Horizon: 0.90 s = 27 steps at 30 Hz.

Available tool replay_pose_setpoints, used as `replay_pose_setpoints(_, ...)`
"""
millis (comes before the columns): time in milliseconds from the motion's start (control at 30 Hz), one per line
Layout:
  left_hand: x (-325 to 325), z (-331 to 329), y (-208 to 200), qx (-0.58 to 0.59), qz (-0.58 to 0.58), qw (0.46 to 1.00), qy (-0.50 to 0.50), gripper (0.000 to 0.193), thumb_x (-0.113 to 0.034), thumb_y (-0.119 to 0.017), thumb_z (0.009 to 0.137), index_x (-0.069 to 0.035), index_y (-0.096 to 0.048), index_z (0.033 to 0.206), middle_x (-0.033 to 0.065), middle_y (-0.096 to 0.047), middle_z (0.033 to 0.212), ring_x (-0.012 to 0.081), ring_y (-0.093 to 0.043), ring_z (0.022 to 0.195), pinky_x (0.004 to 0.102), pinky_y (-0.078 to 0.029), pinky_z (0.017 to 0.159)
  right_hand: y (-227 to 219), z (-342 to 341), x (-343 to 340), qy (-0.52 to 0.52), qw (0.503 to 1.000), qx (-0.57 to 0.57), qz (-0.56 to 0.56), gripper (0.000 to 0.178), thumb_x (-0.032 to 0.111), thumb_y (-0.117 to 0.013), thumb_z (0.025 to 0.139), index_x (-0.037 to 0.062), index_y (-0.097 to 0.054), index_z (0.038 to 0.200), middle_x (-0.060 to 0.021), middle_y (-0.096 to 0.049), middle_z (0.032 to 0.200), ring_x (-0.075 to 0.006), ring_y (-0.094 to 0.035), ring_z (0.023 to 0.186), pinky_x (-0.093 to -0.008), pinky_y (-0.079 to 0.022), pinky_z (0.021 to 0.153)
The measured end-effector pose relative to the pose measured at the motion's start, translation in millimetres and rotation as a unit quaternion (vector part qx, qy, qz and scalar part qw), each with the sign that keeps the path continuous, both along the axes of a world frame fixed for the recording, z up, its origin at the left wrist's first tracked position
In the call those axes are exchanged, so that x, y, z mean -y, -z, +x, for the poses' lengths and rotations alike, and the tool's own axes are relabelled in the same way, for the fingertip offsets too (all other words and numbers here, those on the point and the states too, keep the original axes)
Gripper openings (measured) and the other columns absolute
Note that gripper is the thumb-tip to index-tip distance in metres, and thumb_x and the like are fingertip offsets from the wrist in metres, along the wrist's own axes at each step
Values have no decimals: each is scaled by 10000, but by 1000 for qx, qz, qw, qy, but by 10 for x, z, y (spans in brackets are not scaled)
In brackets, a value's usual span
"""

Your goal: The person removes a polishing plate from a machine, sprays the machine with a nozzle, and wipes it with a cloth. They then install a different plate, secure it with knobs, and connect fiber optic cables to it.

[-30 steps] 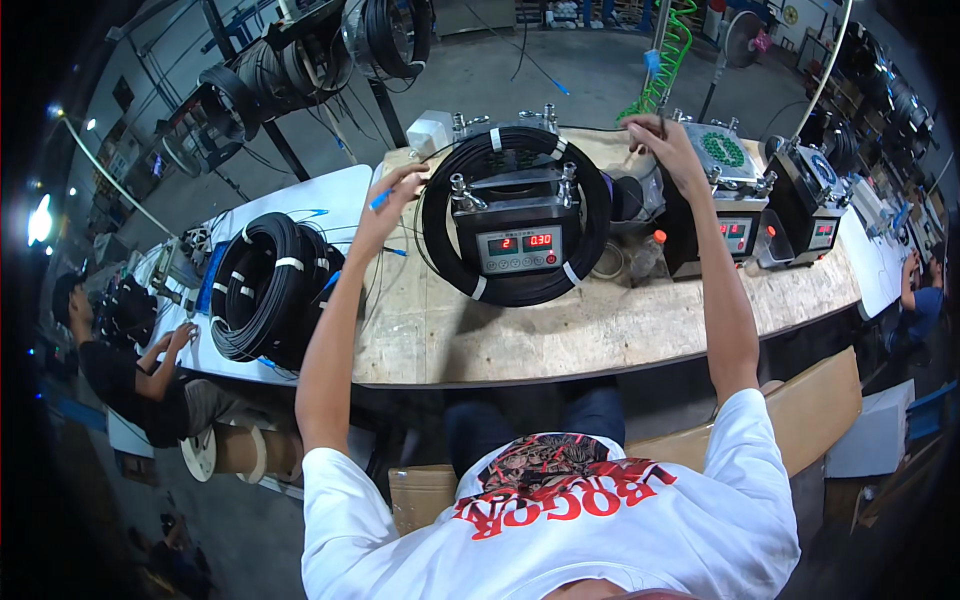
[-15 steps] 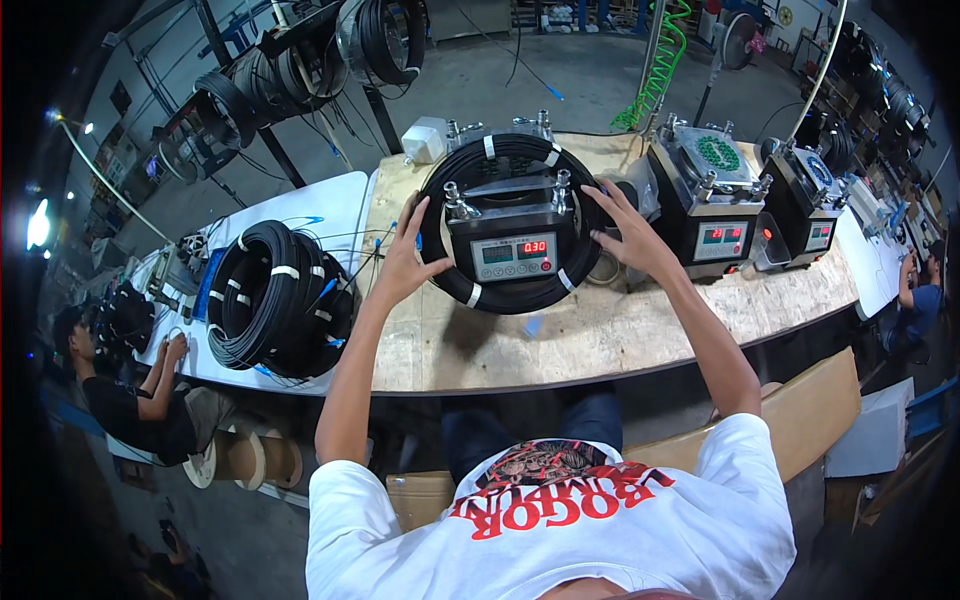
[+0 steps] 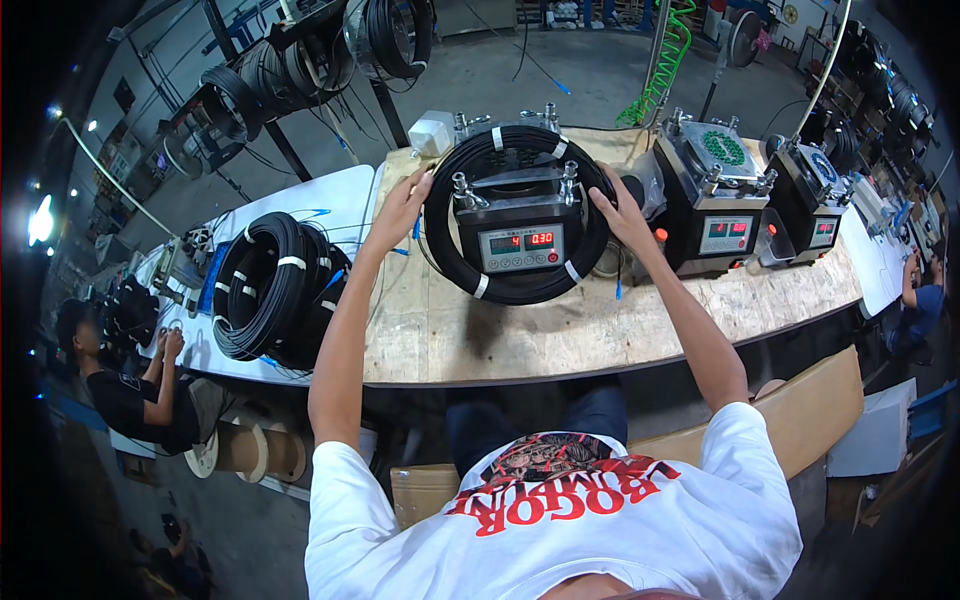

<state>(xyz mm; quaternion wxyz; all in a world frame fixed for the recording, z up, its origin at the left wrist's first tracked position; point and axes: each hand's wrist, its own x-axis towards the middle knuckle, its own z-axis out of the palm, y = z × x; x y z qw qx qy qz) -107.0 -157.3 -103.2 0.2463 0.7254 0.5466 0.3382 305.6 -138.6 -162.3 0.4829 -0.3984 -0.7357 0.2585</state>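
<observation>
A ring-shaped coil of black cable (image 3: 468, 277), bound with several white ties, is held upright or tilted before a machine with a red digital display (image 3: 522, 247). The machine's front panel shows through the ring. My left hand (image 3: 402, 208) grips the coil's left side, its fingertips partly behind the cable. On the opposite side my right hand (image 3: 624, 212) holds the coil, thumb on the front and the other fingers mostly hidden. A blue-tipped cable end (image 3: 618, 290) hangs below my right hand.
More black cable coils (image 3: 275, 290) are stacked on the white table at left. Two similar machines (image 3: 712, 195) stand on the wooden bench (image 3: 440, 350) to the right, with a green coiled air hose (image 3: 670, 60) behind. A seated person (image 3: 140, 385) works at far left.
My hands have closed from spread fingers onto the coil's sides. The blue-tipped end has swung from below the coil to its right. More red digits are lit on the display.
</observation>
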Motion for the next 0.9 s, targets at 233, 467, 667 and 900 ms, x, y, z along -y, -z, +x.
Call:
replay_pose_setpoints(233,66,352,183,72,123,988,52,604,-395,-474,1046,1,-333,1480,219,-518,1394,299,-490,1316,349,-344,1097,-19,-243,158,82,996,-45,-1,556,379,-488,1035,42,-361,1458,-280,-623,1213,-421,-610,1162,-411,-455,982)
replay_pose_setpoints(467,181,374,-101,41,183,982,2,624,-413,-535,1018,2,-356,1448,284,-582,1279,376,-576,1214,384,-416,1028,-473,-188,211,103,993,-4,49,571,392,-482,1032,-13,-398,1425,-294,-648,1150,-406,-626,1139,-406,-466,965)
replay_pose_setpoints(667,999,405,-51,-55,190,980,-6,803,-268,-740,864,105,-280,1407,302,-644,1058,404,-654,999,414,-497,871,-592,-66,900,42,997,67,12,658,255,-664,938,-5,-341,1449,-255,-638,1150,-325,-646,1085,-376,-473,955)
replay_pose_setpoints(900,1850,506,605,-149,-1,988,-31,729,-251,-667,902,134,-309,1407,318,-618,705,486,-627,671,518,-482,618,248,19,1548,21,991,132,-9,589,215,-654,917,-17,-400,1395,-271,-642,1066,-401,-648,987,-427,-489,875)
